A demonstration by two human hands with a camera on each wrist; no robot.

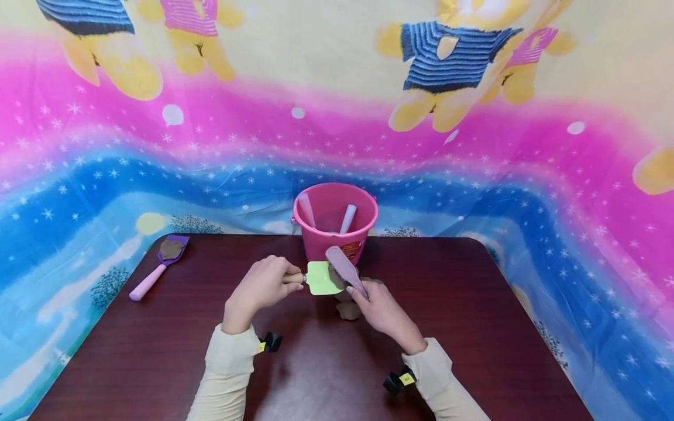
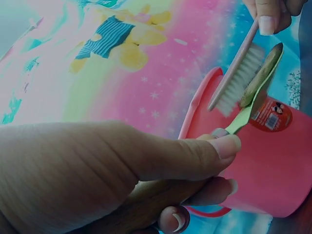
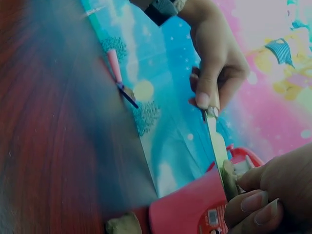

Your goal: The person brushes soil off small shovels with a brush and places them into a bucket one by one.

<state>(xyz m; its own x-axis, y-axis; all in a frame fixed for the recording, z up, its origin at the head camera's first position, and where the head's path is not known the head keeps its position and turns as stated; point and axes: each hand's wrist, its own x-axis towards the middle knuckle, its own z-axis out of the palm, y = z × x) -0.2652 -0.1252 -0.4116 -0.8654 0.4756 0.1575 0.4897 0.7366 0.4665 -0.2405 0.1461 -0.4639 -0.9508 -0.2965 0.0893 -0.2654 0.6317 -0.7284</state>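
My left hand (image 1: 265, 285) grips the wooden handle of a small shovel with a light green blade (image 1: 319, 277), held above the table in front of a pink bucket (image 1: 314, 242). On the blade lies a brown lump (image 2: 261, 78), like sand or clay. A pale lilac brush (image 1: 344, 268) is pinched in my right hand (image 1: 388, 313). In the left wrist view its white bristles (image 2: 242, 80) face the lump and seem to touch it. Under the hands, more brown lumps (image 1: 348, 311) lie on the table, partly hidden by the right hand.
Two pale handles (image 1: 348, 218) stick up inside the bucket. At the table's left edge lies a purple shovel (image 1: 179, 248) with a pink handle, carrying another brown lump (image 1: 171, 249). A printed cloth (image 1: 253, 193) hangs behind the dark red-brown table (image 1: 447, 292).
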